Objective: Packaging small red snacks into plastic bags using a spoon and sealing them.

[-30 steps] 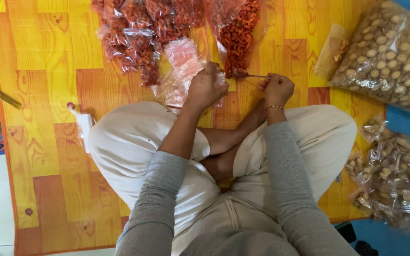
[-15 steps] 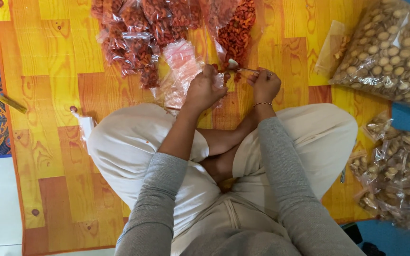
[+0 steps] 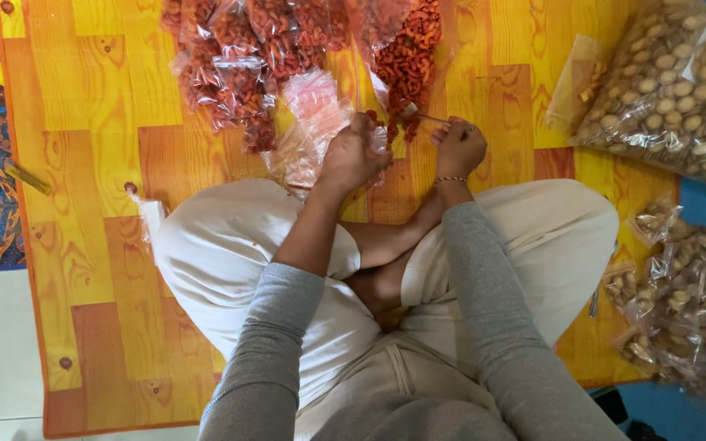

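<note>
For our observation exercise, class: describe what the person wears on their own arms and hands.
Both arms wear grey long sleeves pushed up toward the elbows, leaving the forearms bare. The right hand has a thin beaded bracelet at the wrist; the left hand shows no bracelet.

Bare mat [image 3: 91,122] lies free at left of the frame; red snack packets [image 3: 247,57] crowd the top, nut bags [image 3: 680,73] block the right.

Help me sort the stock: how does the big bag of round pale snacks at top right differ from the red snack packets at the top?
The big bag is one large sack of round beige pieces; the red packets are many small pouches of orange-red curled pieces. The big bag lies apart at the right; the red packets are heaped together. Both are clear plastic on the orange mat.
</note>
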